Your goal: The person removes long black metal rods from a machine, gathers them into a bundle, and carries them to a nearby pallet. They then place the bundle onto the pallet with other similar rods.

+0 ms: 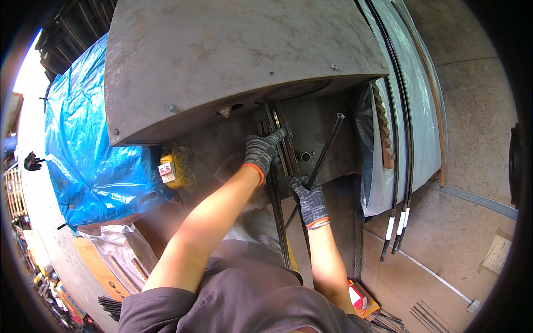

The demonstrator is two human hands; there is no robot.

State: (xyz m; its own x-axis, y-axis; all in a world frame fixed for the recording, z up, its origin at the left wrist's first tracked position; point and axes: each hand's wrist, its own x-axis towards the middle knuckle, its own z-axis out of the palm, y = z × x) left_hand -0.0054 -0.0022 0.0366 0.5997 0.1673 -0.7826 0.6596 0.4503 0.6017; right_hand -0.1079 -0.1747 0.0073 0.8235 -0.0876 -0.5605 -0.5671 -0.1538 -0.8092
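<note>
Both my hands wear grey knitted gloves with orange cuffs. My left hand (263,151) is closed around dark metal bars (286,145) that run out from under the machine's grey metal cover (244,53); its thumb lies along the top of them. Lower and to the right, my right hand (310,201) grips a thin black tube (328,145), which slants up and away with its hollow end showing. Between the hands and slightly right, a small metal ring (304,157) sits on the machine's dark surface. Long dark rods (276,216) run down past my left hand toward my body.
Blue plastic sheeting (105,150) covers something at left, beside a yellow and white box (173,167) in clear wrap. At right, long black rods with white bands (402,216) lie over plastic-wrapped material (383,188). A red and yellow box (360,299) is at lower right.
</note>
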